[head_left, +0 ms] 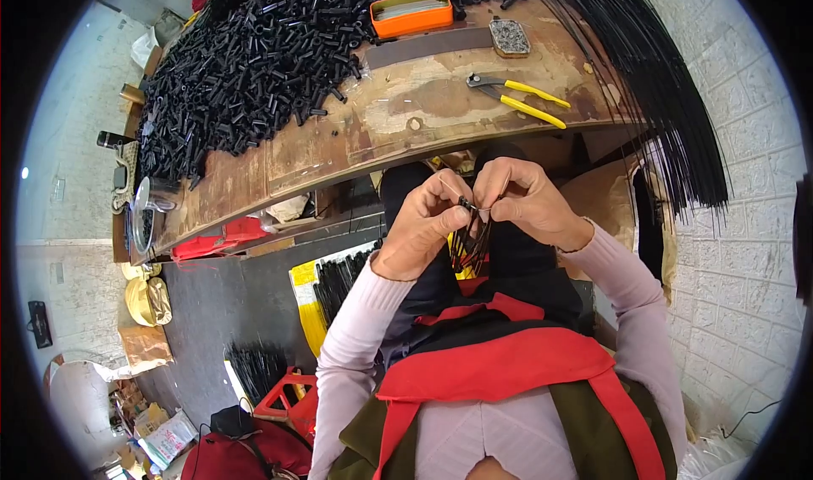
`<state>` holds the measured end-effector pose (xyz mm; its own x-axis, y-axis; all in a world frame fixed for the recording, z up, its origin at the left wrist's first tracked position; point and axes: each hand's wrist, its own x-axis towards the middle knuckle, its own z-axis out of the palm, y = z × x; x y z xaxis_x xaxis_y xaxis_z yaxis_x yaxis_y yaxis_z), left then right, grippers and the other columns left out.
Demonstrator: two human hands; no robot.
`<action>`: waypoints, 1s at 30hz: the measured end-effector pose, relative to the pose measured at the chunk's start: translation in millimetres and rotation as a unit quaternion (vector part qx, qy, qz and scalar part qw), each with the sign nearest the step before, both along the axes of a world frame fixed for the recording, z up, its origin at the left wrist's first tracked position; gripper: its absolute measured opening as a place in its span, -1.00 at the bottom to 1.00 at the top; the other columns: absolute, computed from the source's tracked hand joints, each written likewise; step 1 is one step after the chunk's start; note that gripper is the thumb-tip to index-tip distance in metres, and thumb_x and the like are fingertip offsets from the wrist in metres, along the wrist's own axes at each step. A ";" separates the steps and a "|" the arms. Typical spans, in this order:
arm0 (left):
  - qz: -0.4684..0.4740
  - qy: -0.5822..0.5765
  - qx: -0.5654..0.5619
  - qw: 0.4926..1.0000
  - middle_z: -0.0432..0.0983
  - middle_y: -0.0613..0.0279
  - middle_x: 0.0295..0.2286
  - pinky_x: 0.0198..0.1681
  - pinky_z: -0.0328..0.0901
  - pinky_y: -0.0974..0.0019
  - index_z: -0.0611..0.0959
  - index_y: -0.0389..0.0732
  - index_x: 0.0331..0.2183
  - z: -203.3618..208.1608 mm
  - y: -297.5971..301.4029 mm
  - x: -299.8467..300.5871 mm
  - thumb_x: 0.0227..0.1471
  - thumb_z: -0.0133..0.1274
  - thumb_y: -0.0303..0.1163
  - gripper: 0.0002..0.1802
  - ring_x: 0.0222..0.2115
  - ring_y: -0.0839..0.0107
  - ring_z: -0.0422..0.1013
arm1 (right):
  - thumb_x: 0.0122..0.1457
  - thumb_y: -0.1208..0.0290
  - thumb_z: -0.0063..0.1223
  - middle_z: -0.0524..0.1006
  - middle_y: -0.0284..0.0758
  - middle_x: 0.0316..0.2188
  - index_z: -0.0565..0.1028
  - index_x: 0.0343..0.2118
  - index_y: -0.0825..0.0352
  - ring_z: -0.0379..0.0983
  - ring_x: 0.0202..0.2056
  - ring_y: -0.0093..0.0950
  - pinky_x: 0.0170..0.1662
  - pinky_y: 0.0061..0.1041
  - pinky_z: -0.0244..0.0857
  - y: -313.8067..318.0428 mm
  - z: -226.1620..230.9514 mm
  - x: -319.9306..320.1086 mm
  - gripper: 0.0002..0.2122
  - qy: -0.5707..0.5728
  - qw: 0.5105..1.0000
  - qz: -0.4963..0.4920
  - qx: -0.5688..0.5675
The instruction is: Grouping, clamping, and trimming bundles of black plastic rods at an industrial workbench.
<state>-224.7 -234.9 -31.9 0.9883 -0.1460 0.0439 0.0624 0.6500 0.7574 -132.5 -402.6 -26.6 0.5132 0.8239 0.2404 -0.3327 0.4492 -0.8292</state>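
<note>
Close together over my lap, just in front of the table edge, my left hand (423, 226) and my right hand (527, 199) are both closed in a pinch. Between the left thumb and fingers is a small black piece (467, 202), too small to name surely. The right fingertips grip something thin right beside it, mostly hidden by the fingers. Below the hands hang several thin black strands (471, 247); which hand holds them I cannot tell. On the table beyond lie yellow-handled pliers (529, 103), jaws pointing left.
A large heap of short black tubes (262, 65) covers the table's (381, 133) left and back. Also there are an orange tin (412, 14) and a small clear box (509, 37). Long black rods (669, 99) overhang the right end. A red stool (292, 395) stands at lower left.
</note>
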 end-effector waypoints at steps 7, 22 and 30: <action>0.070 -0.004 0.298 0.952 0.48 0.25 -0.31 -0.18 0.37 0.42 0.67 -0.38 -0.35 1.6 3.1 -5.9 -0.08 0.19 -0.67 -0.85 -0.26 0.48 0.44 | 0.05 0.65 0.22 0.50 -0.35 -0.41 0.49 -0.40 0.40 0.44 -0.35 -0.63 -0.24 -0.62 0.33 -9.3 12.5 1.0 -0.89 -0.050 0.987 -0.097 -0.121; 0.142 0.106 0.170 0.969 0.60 0.07 -0.30 -0.21 0.44 0.29 0.61 -0.35 -0.42 11.1 15.1 42.6 -0.07 0.17 -0.67 -0.91 -0.31 0.37 0.52 | 0.09 0.43 0.11 0.53 -0.12 -0.34 0.38 -0.23 0.42 0.48 -0.22 -0.26 -0.15 -0.35 0.33 -7.0 -23.2 348.9 -0.76 -0.504 0.647 -0.394 -0.414; 0.087 0.087 0.129 0.984 0.54 0.03 -0.19 -0.18 0.47 0.21 0.56 -0.36 -0.32 0.2 16.0 48.8 -0.04 0.21 -0.60 -0.81 -0.20 0.31 0.50 | -0.01 0.54 0.12 0.47 -0.06 -0.31 0.32 -0.21 0.42 0.43 -0.21 -0.11 -0.14 -0.26 0.30 4.5 -37.6 384.4 -0.70 -0.567 0.573 -0.402 -0.435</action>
<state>-176.0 -218.9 -31.7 0.9885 0.0415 -0.1455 0.1116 0.4495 0.8863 251.8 -398.1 -64.3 0.7311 0.4923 0.4724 0.6656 -0.6666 -0.3355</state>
